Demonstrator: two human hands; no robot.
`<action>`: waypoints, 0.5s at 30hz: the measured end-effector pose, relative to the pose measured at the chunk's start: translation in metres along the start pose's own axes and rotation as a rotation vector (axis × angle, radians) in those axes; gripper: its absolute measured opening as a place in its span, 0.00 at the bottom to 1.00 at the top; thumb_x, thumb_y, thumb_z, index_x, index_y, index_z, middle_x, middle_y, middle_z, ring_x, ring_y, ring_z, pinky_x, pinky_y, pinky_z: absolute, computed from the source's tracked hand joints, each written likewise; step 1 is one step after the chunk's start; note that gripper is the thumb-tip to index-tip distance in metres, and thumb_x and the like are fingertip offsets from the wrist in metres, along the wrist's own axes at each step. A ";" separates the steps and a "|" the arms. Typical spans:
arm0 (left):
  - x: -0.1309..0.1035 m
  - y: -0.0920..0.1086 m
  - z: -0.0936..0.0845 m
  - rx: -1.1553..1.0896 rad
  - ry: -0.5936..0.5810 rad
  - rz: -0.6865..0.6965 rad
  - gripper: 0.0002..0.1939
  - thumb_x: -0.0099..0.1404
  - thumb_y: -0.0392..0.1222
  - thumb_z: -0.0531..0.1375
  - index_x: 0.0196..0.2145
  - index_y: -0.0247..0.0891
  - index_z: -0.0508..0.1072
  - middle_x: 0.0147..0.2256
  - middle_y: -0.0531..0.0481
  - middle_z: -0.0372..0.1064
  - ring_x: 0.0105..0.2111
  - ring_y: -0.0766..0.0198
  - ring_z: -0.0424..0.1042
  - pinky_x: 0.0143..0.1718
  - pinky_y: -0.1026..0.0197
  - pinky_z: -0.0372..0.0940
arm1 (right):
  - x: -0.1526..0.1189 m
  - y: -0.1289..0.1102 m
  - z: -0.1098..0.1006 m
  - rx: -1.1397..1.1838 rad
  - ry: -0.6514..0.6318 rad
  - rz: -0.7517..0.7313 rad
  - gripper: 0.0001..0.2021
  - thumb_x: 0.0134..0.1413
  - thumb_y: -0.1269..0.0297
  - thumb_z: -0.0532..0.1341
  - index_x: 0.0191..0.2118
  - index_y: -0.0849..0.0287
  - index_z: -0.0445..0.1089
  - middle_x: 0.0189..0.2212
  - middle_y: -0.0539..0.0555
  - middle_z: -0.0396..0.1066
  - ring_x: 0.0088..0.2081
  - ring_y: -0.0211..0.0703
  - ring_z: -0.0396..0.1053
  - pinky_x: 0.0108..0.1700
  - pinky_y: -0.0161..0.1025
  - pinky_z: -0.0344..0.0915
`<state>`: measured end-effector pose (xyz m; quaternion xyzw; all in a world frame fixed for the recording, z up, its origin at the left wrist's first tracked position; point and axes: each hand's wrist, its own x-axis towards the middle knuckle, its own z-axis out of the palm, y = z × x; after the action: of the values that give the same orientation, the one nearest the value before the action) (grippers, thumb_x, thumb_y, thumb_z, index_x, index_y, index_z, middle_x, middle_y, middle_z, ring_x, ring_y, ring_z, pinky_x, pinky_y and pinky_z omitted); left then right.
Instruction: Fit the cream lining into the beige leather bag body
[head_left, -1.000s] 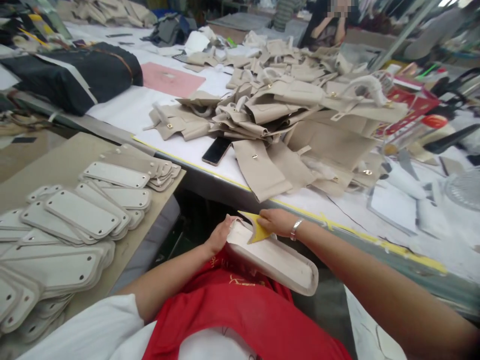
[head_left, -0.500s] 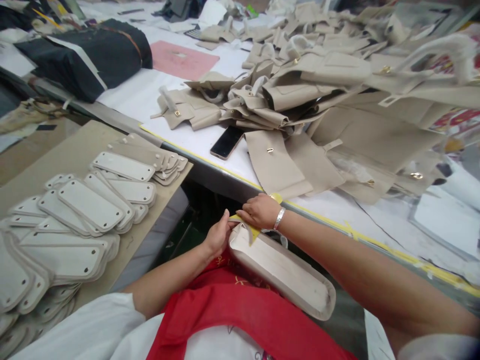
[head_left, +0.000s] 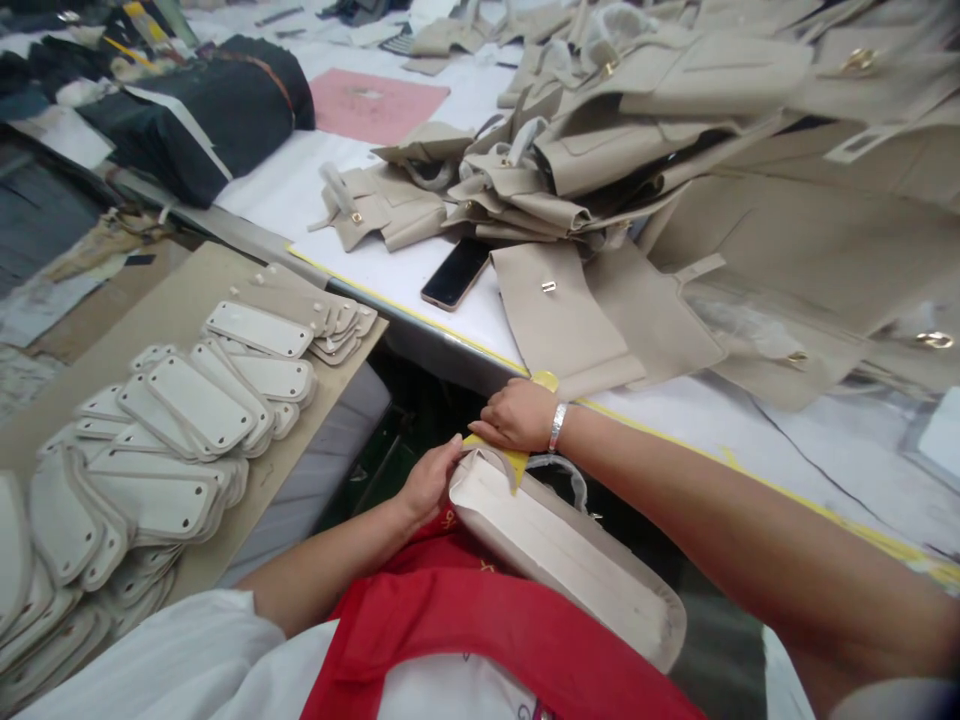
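A beige handbag (head_left: 570, 560) lies over my lap with its long pale base facing up. At its far left end, my left hand (head_left: 431, 482) grips the bag's edge, thumb up. My right hand (head_left: 521, 415) is closed around a flat yellow tool (head_left: 517, 468), whose pointed part shows below the fingers against the bag's end. A rounded yellow part sticks out above the knuckles; its middle is hidden by the hand. A wrapped bag handle (head_left: 574, 478) hangs beside the bag, below my right wrist.
Stacked pale base panels with holes (head_left: 199, 405) cover a board (head_left: 281, 500) at left. Across the white table (head_left: 262, 215) lie a phone (head_left: 455, 273), a heap of beige bag pieces (head_left: 667, 80), a pink sheet (head_left: 379, 105) and a dark bundle (head_left: 217, 110).
The view has shifted slightly. Both hands keep their grip at the bag's end, and the yellow tool has turned a little. More of the wrapped handle shows beside the bag.
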<state>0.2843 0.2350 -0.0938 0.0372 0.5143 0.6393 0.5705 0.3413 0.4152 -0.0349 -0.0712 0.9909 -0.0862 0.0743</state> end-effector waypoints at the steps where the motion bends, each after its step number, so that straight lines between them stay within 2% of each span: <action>1: -0.002 -0.002 0.000 0.019 0.002 0.003 0.21 0.60 0.53 0.56 0.38 0.30 0.74 0.34 0.43 0.74 0.34 0.57 0.73 0.38 0.59 0.65 | 0.000 0.000 0.000 0.006 0.006 -0.017 0.27 0.62 0.53 0.43 0.29 0.63 0.73 0.27 0.60 0.73 0.29 0.43 0.68 0.33 0.39 0.51; 15: -0.007 -0.009 0.000 0.168 0.097 0.056 0.25 0.63 0.56 0.52 0.38 0.29 0.74 0.32 0.44 0.74 0.33 0.58 0.71 0.34 0.62 0.61 | -0.008 0.002 0.008 0.051 0.118 -0.010 0.29 0.62 0.52 0.40 0.28 0.64 0.72 0.27 0.60 0.73 0.28 0.43 0.68 0.32 0.40 0.47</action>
<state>0.2929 0.2280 -0.0964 0.0682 0.5917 0.6107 0.5218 0.3506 0.4167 -0.0418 -0.0691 0.9907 -0.1159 0.0170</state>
